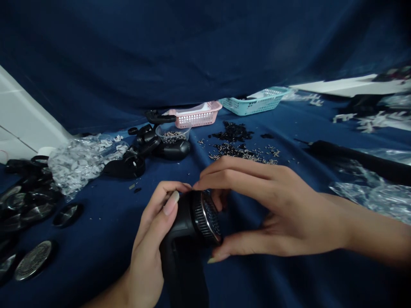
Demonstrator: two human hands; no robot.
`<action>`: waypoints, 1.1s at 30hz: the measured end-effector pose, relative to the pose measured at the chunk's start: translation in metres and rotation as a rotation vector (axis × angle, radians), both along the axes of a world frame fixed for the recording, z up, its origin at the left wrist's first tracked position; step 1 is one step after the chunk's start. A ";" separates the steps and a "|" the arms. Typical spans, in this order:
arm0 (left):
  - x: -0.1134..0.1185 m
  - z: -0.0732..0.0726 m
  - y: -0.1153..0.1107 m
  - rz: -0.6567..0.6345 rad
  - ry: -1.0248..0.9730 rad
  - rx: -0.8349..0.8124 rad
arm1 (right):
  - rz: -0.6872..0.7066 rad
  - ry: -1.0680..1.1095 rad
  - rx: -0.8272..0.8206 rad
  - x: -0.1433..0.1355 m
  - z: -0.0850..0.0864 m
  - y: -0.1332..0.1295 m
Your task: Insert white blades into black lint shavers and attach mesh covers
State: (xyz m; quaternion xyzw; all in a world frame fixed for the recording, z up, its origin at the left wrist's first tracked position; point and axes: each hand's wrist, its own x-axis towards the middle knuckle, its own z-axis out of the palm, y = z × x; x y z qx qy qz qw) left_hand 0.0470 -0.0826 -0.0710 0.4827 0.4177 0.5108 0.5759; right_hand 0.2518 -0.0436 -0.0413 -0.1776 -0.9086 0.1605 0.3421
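Observation:
A black handheld device (184, 239) with a ribbed, silver-rimmed round head (207, 217) is at the lower middle, its handle pointing down. My left hand (156, 239) is wrapped round the neck of this device from the left, thumb on top. On the right, my right hand (272, 209) has its fingers spread around the round head, with the thumb at the lower edge and the fingers at the far side. Whether those fingertips press on the head is partly hidden.
Black housings (173, 149), a bag of white pieces (77, 162) and round metal-faced caps (34, 260) lie left. Small screws (237, 150), black bits (234, 131), a pink basket (199, 116) and a teal basket (257, 104) are farther back. A black power tool (359, 160) lies right.

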 end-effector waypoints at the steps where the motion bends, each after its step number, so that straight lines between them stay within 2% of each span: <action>1: 0.000 0.000 0.000 -0.005 0.004 0.004 | -0.011 -0.001 0.012 0.000 0.000 0.000; 5: 0.000 0.000 0.000 -0.031 -0.010 0.009 | -0.037 -0.025 0.054 0.000 0.000 -0.001; 9: 0.001 0.001 0.002 -0.065 -0.078 -0.052 | -0.029 -0.059 0.093 0.002 0.002 -0.001; 14: 0.001 -0.002 0.004 -0.002 -0.152 -0.155 | -0.010 -0.117 0.140 0.005 0.002 -0.002; 17: 0.000 -0.003 0.004 0.007 -0.172 -0.154 | -0.016 -0.112 0.145 0.004 0.000 -0.002; 21: 0.001 -0.001 0.002 -0.048 -0.168 -0.097 | -0.034 -0.034 0.067 -0.002 -0.003 -0.002; 25: 0.000 0.001 0.000 0.024 -0.013 0.015 | -0.071 0.025 -0.039 -0.006 -0.006 -0.003; 29: -0.003 -0.001 -0.002 0.025 0.113 0.129 | -0.102 0.054 -0.098 -0.007 -0.006 -0.007; 33: -0.006 -0.007 -0.004 0.081 0.192 0.341 | -0.122 0.142 -0.312 -0.011 -0.006 -0.010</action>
